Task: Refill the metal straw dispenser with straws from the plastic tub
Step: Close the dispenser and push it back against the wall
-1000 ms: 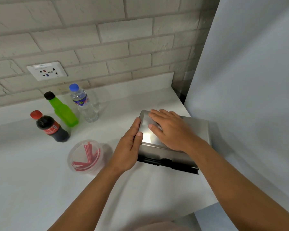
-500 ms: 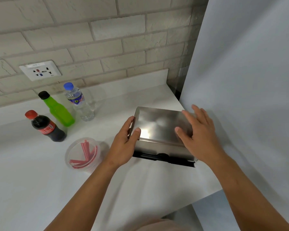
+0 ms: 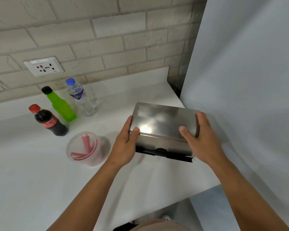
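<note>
The metal straw dispenser (image 3: 163, 120) is a shiny steel box with its lid down, standing on the white counter near the right edge. My left hand (image 3: 124, 145) grips its left side, thumb on the lid's front corner. My right hand (image 3: 200, 139) grips the right side, thumb on top, fingers down the far edge. A dark slot shows along the dispenser's lower front. To the left stands the clear plastic tub (image 3: 83, 148) holding red-and-white striped straws (image 3: 86, 146), apart from my left hand.
Three bottles stand at the back left: a cola bottle (image 3: 48, 121), a green bottle (image 3: 60, 105) and a water bottle (image 3: 81, 98). A wall socket (image 3: 43, 66) sits in the brick wall. A pale panel (image 3: 249, 80) rises right beside the dispenser. The counter edge (image 3: 205, 189) runs front right.
My right hand slid off the lid's top to the dispenser's right side and closed on it. My left hand stayed on the left side, now gripping with the thumb on the lid.
</note>
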A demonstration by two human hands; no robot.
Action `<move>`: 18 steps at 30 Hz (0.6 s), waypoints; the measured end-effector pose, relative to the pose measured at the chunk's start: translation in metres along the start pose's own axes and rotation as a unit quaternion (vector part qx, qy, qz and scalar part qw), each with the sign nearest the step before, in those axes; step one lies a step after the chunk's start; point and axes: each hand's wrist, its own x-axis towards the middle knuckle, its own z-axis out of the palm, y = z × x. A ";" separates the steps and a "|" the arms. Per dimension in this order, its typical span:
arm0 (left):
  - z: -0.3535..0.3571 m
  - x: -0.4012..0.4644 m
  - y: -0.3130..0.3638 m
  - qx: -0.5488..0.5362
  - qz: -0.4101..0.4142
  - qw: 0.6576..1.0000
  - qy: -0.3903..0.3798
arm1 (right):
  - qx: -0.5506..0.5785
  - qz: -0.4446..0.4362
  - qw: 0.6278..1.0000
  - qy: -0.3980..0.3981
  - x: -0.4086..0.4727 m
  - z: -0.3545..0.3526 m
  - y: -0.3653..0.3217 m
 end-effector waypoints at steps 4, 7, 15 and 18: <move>0.002 -0.009 -0.001 0.013 -0.006 1.000 0.020 | 0.003 -0.007 1.000 -0.018 -0.002 -0.004 0.004; 0.005 -0.020 -0.003 0.017 -0.006 0.999 0.027 | -0.001 -0.008 1.000 -0.029 -0.001 -0.009 0.006; 0.021 -0.072 -0.018 -0.011 -0.005 0.998 0.061 | 0.005 -0.042 0.996 -0.080 -0.006 -0.018 0.010; 0.026 -0.091 -0.016 -0.027 -0.005 0.996 0.082 | -0.011 -0.056 0.994 -0.092 -0.015 -0.021 0.011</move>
